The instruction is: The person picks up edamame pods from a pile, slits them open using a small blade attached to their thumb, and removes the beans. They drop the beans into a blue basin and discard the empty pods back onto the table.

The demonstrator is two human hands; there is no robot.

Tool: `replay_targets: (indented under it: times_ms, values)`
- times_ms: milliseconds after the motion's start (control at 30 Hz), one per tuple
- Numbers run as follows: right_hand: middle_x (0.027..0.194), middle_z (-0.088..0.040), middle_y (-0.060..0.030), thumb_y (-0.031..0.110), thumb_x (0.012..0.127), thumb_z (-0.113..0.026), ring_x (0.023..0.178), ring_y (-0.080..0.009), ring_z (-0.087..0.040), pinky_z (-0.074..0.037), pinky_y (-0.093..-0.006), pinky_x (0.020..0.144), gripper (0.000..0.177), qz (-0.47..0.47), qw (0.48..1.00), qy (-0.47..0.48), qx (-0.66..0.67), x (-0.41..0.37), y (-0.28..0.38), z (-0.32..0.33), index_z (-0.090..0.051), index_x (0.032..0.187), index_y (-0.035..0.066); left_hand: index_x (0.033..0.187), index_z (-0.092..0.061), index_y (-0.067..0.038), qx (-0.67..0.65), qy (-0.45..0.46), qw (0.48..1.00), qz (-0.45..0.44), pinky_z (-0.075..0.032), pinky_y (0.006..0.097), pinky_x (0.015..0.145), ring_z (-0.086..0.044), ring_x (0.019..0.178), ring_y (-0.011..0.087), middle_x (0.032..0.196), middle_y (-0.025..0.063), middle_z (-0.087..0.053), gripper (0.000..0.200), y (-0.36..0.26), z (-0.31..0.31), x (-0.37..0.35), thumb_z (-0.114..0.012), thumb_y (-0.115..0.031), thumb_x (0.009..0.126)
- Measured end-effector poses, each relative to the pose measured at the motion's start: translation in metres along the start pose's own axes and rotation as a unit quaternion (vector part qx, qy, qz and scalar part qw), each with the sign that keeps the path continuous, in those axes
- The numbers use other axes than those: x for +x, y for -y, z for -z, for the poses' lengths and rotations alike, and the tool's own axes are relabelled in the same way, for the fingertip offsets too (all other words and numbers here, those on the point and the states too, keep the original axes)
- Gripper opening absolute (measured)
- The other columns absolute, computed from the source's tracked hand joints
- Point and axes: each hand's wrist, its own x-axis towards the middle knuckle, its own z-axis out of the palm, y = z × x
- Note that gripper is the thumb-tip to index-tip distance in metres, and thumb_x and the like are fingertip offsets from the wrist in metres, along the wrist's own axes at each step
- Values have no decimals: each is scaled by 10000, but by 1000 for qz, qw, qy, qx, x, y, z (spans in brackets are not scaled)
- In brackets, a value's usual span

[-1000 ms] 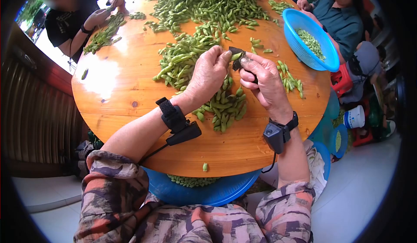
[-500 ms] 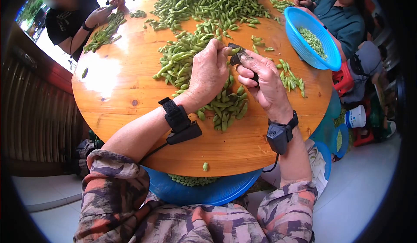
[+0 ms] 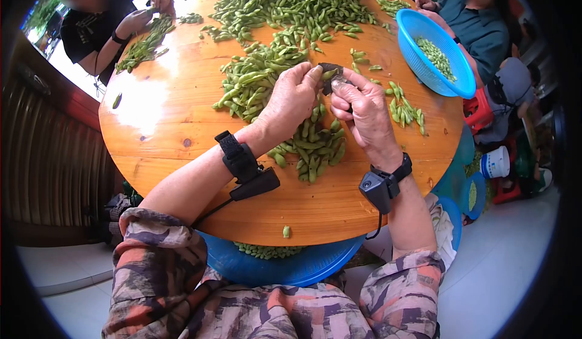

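Glossy wooden table (image 3: pixel 176 115), small green pod (image 3: pixel 329 74), partly hidden, right fingers (image 3: pixel 359 83) gripping it, left fingers (image 3: pixel 310 77) pinching one end.

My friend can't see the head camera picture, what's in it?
A person's right hand grips something dark beside a green pod, the left hand close by, above a wooden table. Green pods lie heaped beyond, with a blue basket of beans to the right.

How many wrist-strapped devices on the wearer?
2: left-wrist device, below the left hand; right-wrist device, below the right hand. Anything under the sleeves would be hidden.
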Motion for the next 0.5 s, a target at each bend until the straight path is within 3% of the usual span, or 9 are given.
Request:
replay_targets:
  times_ms: [67,167,300,367,400,433,467,500]
  values:
    - [770,-505,22,8,934,-527,608,-28,-414,-335,-169,486,155,3,1000,5,-8,1,0,2,-587,1063,-55,860,-502,-95,-216,64,963,150,-266,188,440,-349,545,46,658,-61,-380,235,-7,1,-3,-484,-262,1024]
    - [781,-527,19,11,934,-523,606,-20,-417,-333,-163,481,147,16,999,11,-31,0,1,1,-596,1046,-50,841,-498,-91,-308,118,927,177,-272,193,434,-341,523,53,664,-52,-392,266,-5,6,0,-484,-284,1024]
    - [765,-534,22,20,939,-513,591,-13,-423,-337,-163,472,139,40,996,-15,-81,0,2,-2,-607,1020,-42,834,-494,-88,-272,115,939,176,-274,193,438,-338,532,45,655,-55,-385,295,-14,6,-1,-505,-321,1013]
    - [750,-531,22,20,937,-511,581,-13,-425,-340,-165,469,137,28,995,-14,-90,0,4,0,-609,1012,-40,853,-515,-48,-62,145,981,116,-299,198,449,-375,544,49,666,-44,-448,317,-23,12,0,-555,-330,991]
    - [734,-527,22,20,936,-509,572,-13,-426,-343,-168,466,136,16,995,-14,-98,0,6,2,-610,1003,-39,853,-515,-48,-61,146,981,116,-299,198,449,-375,544,49,666,-44,-448,317,-21,12,2,-555,-330,991]
    - [734,-527,22,20,936,-509,572,-13,-426,-343,-168,466,136,17,995,-14,-98,-1,7,2,-610,1003,-39,868,-522,-21,82,112,990,12,-322,217,454,-392,548,60,678,-24,-489,320,-15,12,5,-592,-316,970]
    - [716,-518,25,22,931,-512,570,-13,-430,-345,-171,462,135,0,994,-10,-106,-2,9,2,-610,1004,-35,884,-528,6,221,75,968,-92,-344,235,460,-410,552,72,690,-5,-530,330,-15,11,5,-629,-302,949]
    - [697,-509,28,23,927,-516,568,-14,-435,-346,-174,457,134,-16,993,-5,-114,-2,10,1,-611,1005,-32,884,-528,6,221,75,968,-92,-344,235,460,-410,552,72,690,-5,-530,330,-16,12,5,-629,-302,949]
